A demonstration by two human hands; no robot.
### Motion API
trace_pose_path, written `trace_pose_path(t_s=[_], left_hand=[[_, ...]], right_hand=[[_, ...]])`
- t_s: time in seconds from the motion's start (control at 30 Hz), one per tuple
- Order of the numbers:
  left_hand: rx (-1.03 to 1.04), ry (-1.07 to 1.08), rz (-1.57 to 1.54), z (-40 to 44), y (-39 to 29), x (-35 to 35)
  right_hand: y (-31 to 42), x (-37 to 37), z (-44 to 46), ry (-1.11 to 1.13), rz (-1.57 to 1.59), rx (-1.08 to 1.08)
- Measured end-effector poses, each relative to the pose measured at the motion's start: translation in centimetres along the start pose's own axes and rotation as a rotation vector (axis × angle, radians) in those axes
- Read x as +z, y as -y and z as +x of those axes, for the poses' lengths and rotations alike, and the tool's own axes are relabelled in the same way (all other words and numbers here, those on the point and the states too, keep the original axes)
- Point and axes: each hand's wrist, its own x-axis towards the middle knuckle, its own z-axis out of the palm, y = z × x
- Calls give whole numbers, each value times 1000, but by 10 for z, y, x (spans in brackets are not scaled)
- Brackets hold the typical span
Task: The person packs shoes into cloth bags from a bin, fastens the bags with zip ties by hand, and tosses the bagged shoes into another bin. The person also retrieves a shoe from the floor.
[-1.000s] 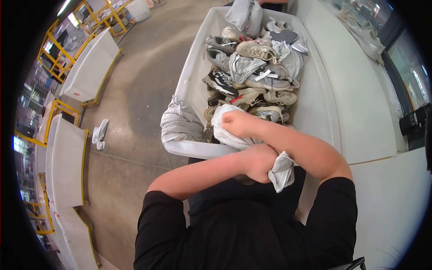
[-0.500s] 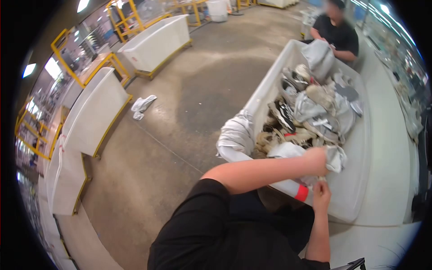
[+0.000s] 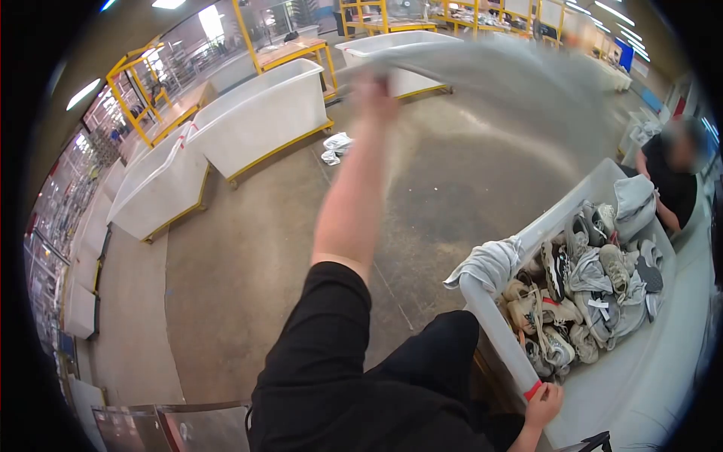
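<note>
My left hand (image 3: pixel 376 98) is at the end of my outstretched arm, smeared by motion, so its fingers cannot be made out. A blurred grey cloth (image 3: pixel 520 83) streaks from it toward the right. At the near end of a white bin (image 3: pixel 493 331), my right hand (image 3: pixel 544 405) has its fingers closed on the rim beside red tape (image 3: pixel 533 389). Worn shoes (image 3: pixel 559 348) and grey cloths (image 3: pixel 591 271) fill part of that bin. Another grey cloth (image 3: pixel 489 265) hangs over its left corner.
A person (image 3: pixel 670 177) in black sits beyond the bin, near a grey bag (image 3: pixel 635 197). White bins (image 3: pixel 260 113) on yellow wheeled frames line the left and back. A white cloth (image 3: pixel 336 148) lies on the concrete floor. Yellow-framed tables (image 3: pixel 297 51) stand behind.
The view has swung left. My left arm has moved from the bin out over the floor, and the grey cloth has spread into a wide blur. My right hand has come to the bin rim.
</note>
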Motion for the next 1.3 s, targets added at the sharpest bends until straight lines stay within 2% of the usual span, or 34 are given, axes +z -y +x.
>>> trace_pose_path(t_s=[0.03, 0.07, 0.13, 0.27, 0.37, 0.47, 0.57, 0.63, 0.7, 0.83, 0.97, 1.03, 1.1, 1.13, 1.23, 1.27, 1.3], left_hand=[[304, 128, 12, 10, -57, -23], [69, -263, -550, -15, -110, -14], [-30, -354, -546, -3, -148, -101], [-151, -342, -137, -70, -123, -169], [-375, -376, 84, -126, -87, -183], [-618, -260, 283, -183, -42, -189], [-770, -178, 335, -243, -1, -167], [-819, -121, 511, -285, 18, -106], [-811, -2, 470, -315, 36, -66], [-692, 338, 323, -369, 18, 74], [-337, 931, 349, -417, -62, 196], [-168, 1529, 355, -402, -89, 242], [232, 1463, 111, -432, -79, 248], [221, 1468, 104, -454, -79, 260], [342, 755, 115, -514, -88, 302], [332, 757, 119, -509, -84, 304], [347, 911, 42, -498, -78, 304]], right_hand=[[1, -1, -1, 4, 4, 11], [2, -3, -2, 11, 7, 21], [3, -1, 0, 6, 16, 24], [2, 1, 1, 6, 16, 21], [4, -1, -1, 4, -8, 22], [2, -1, 0, -6, -5, 13], [5, 3, 0, -30, 19, 15], [6, -1, 3, -38, 20, 0], [10, -7, 5, -39, -21, 26], [9, -12, 6, -125, -32, 7], [6, -13, 4, -132, -6, 25], [6, -16, 5, -146, -23, 44], [8, -18, 4, -162, -16, 34], [7, -18, 4, -161, -17, 47], [4, -17, 4, -182, -12, 28], [4, -17, 6, -176, -10, 36], [4, -18, 8, -177, -6, 38]])
